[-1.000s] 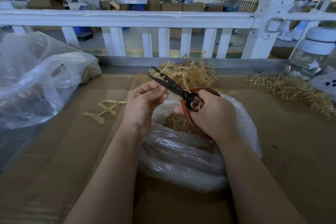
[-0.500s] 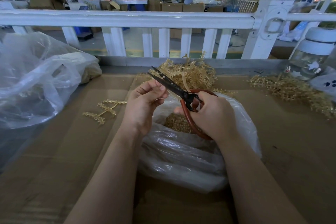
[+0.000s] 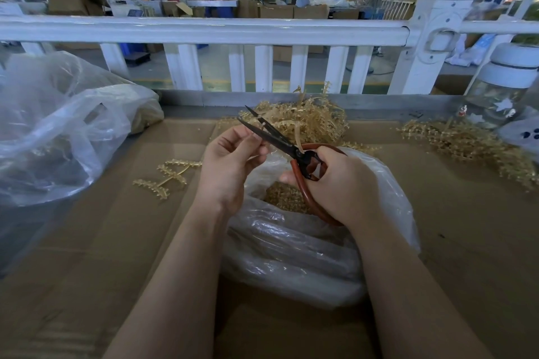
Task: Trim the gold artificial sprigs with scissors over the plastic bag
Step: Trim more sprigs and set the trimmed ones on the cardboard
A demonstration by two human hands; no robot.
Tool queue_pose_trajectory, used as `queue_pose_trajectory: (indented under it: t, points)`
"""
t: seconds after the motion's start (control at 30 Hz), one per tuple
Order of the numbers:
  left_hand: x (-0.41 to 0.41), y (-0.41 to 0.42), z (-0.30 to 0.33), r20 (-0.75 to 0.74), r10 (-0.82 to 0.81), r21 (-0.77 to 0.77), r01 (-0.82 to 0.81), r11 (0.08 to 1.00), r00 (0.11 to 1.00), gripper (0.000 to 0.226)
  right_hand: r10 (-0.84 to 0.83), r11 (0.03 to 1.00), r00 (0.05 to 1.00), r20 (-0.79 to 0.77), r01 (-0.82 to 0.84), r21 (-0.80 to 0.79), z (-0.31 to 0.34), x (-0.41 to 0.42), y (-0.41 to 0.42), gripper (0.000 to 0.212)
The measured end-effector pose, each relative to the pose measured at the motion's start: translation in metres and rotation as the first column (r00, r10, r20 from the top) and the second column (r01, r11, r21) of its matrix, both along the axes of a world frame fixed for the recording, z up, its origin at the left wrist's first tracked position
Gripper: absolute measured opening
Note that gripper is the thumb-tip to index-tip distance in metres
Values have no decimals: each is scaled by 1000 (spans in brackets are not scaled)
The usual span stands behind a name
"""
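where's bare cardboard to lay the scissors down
Free: the cardboard right of the plastic bag, below the right sprig pile; also the near-left, below the loose sprig. Crowded: the far edge, with the middle sprig pile and big bag.

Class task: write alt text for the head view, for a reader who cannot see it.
Over an open plastic bag of gold trimmings, a right hand works red-handled scissors, blades open around a gold sprig pinched by the left hand. More sprigs lie behind.

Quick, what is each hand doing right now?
Left hand: pinching a small gold sprig piece between the blades.
Right hand: gripping the scissors, blades open.
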State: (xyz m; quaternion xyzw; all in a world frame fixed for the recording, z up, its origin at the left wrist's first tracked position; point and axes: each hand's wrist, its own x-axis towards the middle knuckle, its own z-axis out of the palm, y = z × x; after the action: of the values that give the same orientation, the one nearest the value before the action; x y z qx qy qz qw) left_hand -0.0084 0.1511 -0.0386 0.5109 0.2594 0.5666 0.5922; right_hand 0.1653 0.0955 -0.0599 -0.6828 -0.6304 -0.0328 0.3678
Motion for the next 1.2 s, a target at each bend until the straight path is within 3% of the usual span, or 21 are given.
queue_pose_trajectory:
  t: [0.17, 0.4, 0.53, 0.67, 0.83, 1.2]
  points:
    - [1, 0, 1, -1, 18, -4, -18, 1000, 1000, 16, -10, 1000, 1000, 9, 10, 15, 0, 0, -1, 55]
    - [4, 2, -4, -51, 129, -33, -131, 991, 990, 9, 17, 994, 999, -41, -13, 110, 2, -4, -4, 60]
    - [4, 3, -6, -66, 143, -2, -144, 990, 987, 19, 27, 994, 1000, 1, -27, 102, 1, -5, -3, 59]
    - [4, 0, -4, -79, 90, -28, -92, 995, 993, 13, 5, 999, 999, 37, -7, 46, -1, -2, -1, 64]
    - [5, -1, -2, -116, 12, -49, -17, 999, 993, 24, 1, 999, 999, 33, -2, 38, 1, -2, -1, 65]
    - [3, -2, -1, -71, -79, -59, 75, 995, 994, 22, 9, 1000, 1000, -1, -9, 20, -1, 0, 0, 57]
